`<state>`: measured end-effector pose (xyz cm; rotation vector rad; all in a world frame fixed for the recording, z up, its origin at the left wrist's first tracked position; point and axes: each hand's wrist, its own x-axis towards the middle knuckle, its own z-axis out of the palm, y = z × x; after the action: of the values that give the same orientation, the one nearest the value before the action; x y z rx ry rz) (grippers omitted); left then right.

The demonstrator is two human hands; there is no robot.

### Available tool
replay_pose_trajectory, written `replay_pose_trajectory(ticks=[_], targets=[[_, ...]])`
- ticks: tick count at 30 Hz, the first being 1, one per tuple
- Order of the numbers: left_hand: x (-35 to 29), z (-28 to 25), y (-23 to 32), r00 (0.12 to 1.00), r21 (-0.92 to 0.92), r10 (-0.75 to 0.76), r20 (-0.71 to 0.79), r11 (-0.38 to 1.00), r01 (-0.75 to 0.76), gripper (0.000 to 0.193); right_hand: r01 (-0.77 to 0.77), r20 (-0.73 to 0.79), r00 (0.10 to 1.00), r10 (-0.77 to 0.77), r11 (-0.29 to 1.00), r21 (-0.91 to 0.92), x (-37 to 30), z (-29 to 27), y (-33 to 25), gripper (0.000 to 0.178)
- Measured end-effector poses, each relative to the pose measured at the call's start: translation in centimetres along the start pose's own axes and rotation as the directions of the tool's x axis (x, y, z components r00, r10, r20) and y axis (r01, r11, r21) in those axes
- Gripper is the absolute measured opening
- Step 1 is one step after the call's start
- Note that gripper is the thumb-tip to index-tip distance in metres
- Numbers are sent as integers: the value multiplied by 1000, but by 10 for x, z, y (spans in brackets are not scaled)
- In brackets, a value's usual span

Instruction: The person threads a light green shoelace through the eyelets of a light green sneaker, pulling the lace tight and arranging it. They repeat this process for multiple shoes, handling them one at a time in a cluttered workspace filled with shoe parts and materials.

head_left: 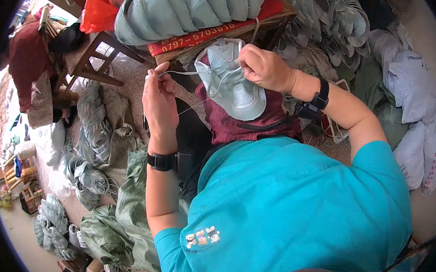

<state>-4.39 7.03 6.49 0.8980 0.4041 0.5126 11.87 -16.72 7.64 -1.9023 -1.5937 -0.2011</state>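
A pale grey-green shoe upper (250, 107) with a mesh toe and tongue lies on the dark red cloth (225, 128) over my lap. A light shoelace (187, 73) stretches from its eyelet area out to the left. My left hand (160, 104) is raised beside the upper, thumb and fingertips pinching that lace. At the upper's right edge my right hand (266, 68) is closed, its fingers gripping the lace near the eyelets. A loose loop of lace hangs over the front of the upper, and a thin strand slants down toward my left wrist.
Ahead stands a wooden bench (192, 52) with a red cover and a row of stacked uppers (189, 11). More uppers hang in bunches (328, 17) at the far right. Green sacks (106, 232) and bundled uppers (92, 180) lie left; white sacks (412, 87) lie right. A wooden stool (96, 58) stands far left.
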Motion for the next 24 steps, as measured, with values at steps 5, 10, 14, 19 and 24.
replay_pose_trajectory(ticks=[5, 10, 14, 19, 24], targets=[[4, -4, 4, 1000, -36, 0, 0, 999, 0, 40, -243, 25, 970, 244, 942, 233, -5, 5, -9, 22], [4, 18, 13, 994, -112, -34, 106, 993, 46, 39, -302, 180, 951, 251, 880, 367, 3, -3, -9, 21], [14, -1, 15, 986, -231, -51, 162, 969, 88, 38, -302, 190, 949, 252, 901, 312, 6, -10, -7, 19], [19, -8, 31, 995, -211, 39, 88, 977, -19, 39, -327, 142, 937, 318, 944, 49, 3, -19, 5, 12], [11, 13, 19, 999, -73, 43, 32, 996, -40, 37, -204, 151, 970, 189, 975, 91, 13, -24, -6, 7]])
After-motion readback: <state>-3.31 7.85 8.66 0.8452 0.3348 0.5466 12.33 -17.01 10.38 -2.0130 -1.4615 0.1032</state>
